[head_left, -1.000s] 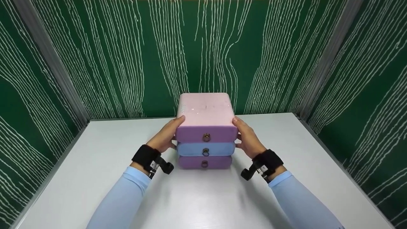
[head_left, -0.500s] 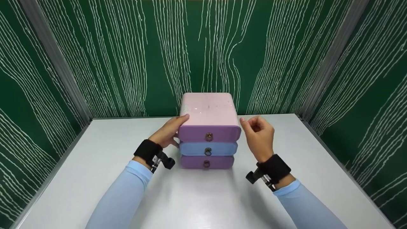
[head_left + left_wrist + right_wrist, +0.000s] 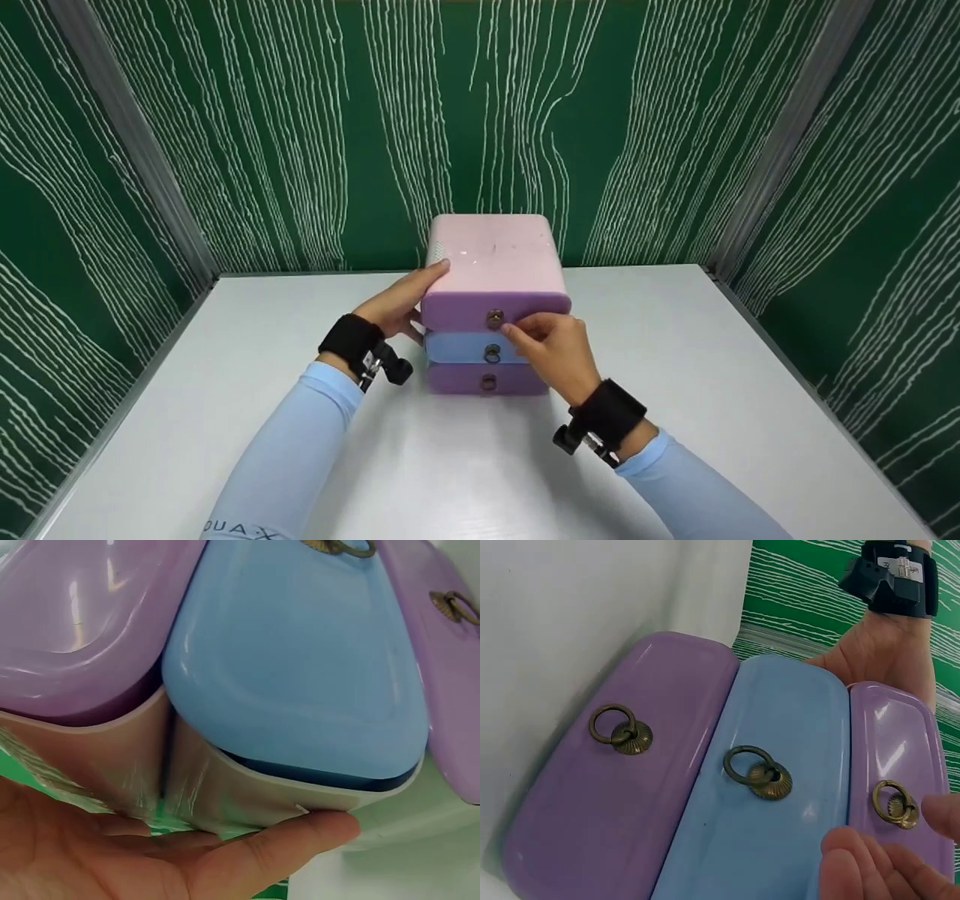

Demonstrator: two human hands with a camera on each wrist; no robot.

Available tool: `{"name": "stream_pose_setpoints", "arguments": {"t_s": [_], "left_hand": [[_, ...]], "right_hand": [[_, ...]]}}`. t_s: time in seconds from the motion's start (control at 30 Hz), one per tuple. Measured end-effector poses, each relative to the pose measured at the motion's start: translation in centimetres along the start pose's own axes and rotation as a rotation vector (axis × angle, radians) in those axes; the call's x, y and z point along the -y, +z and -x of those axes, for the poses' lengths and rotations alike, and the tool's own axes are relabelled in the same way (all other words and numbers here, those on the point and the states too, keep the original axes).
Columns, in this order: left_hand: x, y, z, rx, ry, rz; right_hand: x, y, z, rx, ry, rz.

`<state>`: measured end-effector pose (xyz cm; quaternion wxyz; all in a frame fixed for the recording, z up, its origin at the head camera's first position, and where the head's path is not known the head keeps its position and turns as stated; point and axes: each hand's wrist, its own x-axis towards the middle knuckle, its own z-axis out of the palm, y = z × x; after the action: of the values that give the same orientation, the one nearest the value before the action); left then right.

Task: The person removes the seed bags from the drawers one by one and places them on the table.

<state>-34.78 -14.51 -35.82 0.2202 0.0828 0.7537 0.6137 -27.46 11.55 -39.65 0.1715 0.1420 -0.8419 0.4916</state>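
A small drawer box with a pink top (image 3: pixel 499 251) stands upright on the table. Its front has a purple top drawer (image 3: pixel 457 311), a blue middle drawer (image 3: pixel 459 346) and a purple bottom drawer (image 3: pixel 456 379), each with a brass ring pull. My left hand (image 3: pixel 397 304) rests on the box's left side, thumb over the top edge; in the left wrist view its straight fingers (image 3: pixel 285 847) lie along the side wall. My right hand (image 3: pixel 562 351) is before the top drawer, thumb and fingertips parted close to its ring pull (image 3: pixel 895 804). All drawers appear closed.
The white table (image 3: pixel 465 465) extends around the box. Green panels with white wavy lines (image 3: pixel 390 135) close off the back and sides, joined by grey metal posts (image 3: pixel 780 135). Both wrists wear black straps with small cameras (image 3: pixel 394 364).
My right hand has left the box's right side, swung outward, then moved left to the top drawer's front. My left hand stays at the left side.
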Motion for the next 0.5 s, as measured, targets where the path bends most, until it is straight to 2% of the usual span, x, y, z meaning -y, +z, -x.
{"name": "stream_pose_setpoints", "arguments": {"t_s": [0.5], "left_hand": [[0.1,0.6,0.0,-0.053,0.009,-0.03]], "right_hand": [[-0.2,1.8,-0.3,-0.071,0.038,-0.052]]}}
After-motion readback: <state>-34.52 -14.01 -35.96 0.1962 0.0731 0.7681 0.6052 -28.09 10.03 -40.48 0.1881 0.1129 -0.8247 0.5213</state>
